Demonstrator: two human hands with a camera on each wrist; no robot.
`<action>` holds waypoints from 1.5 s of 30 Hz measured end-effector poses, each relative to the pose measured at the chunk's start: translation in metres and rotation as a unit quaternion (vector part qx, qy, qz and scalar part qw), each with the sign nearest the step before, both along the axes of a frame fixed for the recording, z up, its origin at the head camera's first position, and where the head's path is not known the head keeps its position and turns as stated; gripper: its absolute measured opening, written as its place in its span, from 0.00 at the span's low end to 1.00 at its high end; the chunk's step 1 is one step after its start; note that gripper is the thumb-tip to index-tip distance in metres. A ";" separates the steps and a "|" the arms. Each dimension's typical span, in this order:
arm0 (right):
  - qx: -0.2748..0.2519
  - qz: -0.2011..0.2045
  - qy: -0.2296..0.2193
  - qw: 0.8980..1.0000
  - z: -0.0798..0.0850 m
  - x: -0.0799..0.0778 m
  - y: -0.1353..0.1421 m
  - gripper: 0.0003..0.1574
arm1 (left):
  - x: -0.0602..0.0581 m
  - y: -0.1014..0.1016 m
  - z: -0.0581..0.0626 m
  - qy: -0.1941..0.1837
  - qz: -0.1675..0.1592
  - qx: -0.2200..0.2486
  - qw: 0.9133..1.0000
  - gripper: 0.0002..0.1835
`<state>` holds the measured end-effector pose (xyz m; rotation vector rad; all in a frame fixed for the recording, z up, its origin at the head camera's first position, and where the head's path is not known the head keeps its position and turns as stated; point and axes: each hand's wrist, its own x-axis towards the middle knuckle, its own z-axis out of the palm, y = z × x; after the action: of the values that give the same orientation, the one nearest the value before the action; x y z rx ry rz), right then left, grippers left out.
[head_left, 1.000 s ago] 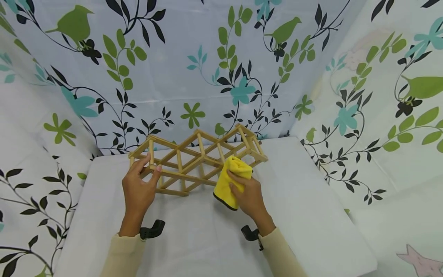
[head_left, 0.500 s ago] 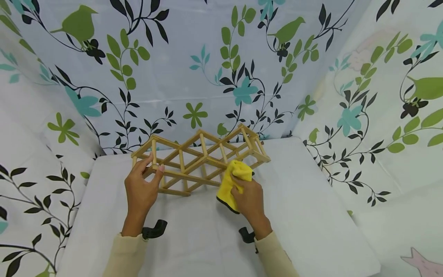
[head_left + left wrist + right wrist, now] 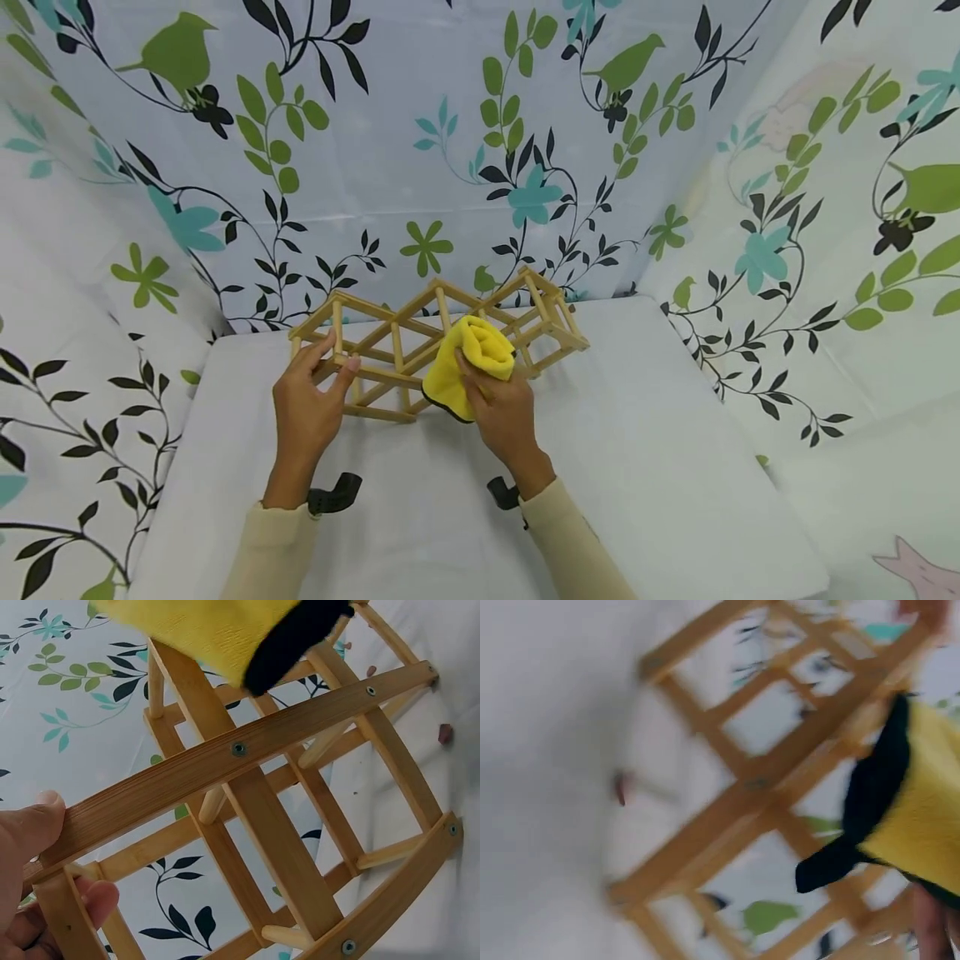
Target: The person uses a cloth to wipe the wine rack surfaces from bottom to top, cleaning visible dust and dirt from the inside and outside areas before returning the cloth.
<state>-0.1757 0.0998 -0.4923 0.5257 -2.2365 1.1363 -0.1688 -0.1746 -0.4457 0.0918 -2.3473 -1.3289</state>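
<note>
A wooden lattice rack [image 3: 397, 350] of crossed slats and dowels stands near the back of the white table. My left hand [image 3: 307, 408] grips its left end; in the left wrist view the thumb [image 3: 34, 825] lies on a long slat [image 3: 180, 776] and a fingertip shows behind. My right hand [image 3: 506, 412] holds a folded yellow cloth [image 3: 480, 346] with black edging against the rack's middle, overlapping the front slats. In the right wrist view the cloth [image 3: 930, 795] hangs beside a blurred slat [image 3: 697, 832]; most of the right hand is hidden there.
White cloth covers the table [image 3: 660, 467]. Curtains [image 3: 360, 167] with printed leaves and birds rise behind and at both sides. Small reddish-brown bits [image 3: 445, 733] show beside the rack in the left wrist view. A black camera mount [image 3: 335, 493] sits on the left wrist.
My right hand has moved left along the rack with the yellow cloth, from right of centre to its middle. The left hand keeps its grip on the left end.
</note>
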 end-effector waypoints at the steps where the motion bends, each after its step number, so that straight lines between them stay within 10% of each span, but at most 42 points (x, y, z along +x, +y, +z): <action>1: 0.008 -0.032 0.000 0.999 -0.007 -0.001 0.002 0.24 | 0.000 0.000 0.000 -0.002 -0.006 0.000 1.000 0.31; 6: -0.017 -0.134 -0.022 0.991 -0.029 0.008 0.020 0.25 | 0.001 -0.002 0.002 -0.004 -0.017 -0.020 1.000 0.31; 13: -0.107 0.060 0.032 0.992 -0.005 0.012 -0.019 0.27 | 0.002 -0.010 0.005 0.008 -0.018 -0.041 0.999 0.32; 19: -0.017 0.080 -0.083 0.993 -0.021 0.005 -0.049 0.23 | 0.004 -0.014 0.003 -0.002 -0.043 -0.050 0.998 0.32; 26: -0.094 0.054 0.010 0.994 -0.012 0.005 -0.050 0.23 | 0.006 -0.019 0.004 0.006 -0.050 -0.071 0.996 0.31; 32: -0.010 0.076 -0.060 0.995 -0.015 0.011 -0.058 0.23 | 0.007 -0.023 0.002 -0.003 -0.067 -0.081 0.994 0.30; 38: 0.002 0.142 0.054 0.988 0.004 0.011 -0.087 0.22 | 0.007 -0.028 0.002 0.007 -0.101 -0.090 0.991 0.27; 45: 0.127 0.045 0.060 0.989 -0.007 0.004 -0.095 0.15 | 0.008 -0.032 0.007 -0.012 -0.115 -0.093 0.989 0.26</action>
<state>-0.1714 0.0048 -0.4993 0.7850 -2.2838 0.8418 -0.1607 -0.2062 -0.4387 -0.2275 -2.5502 -1.2076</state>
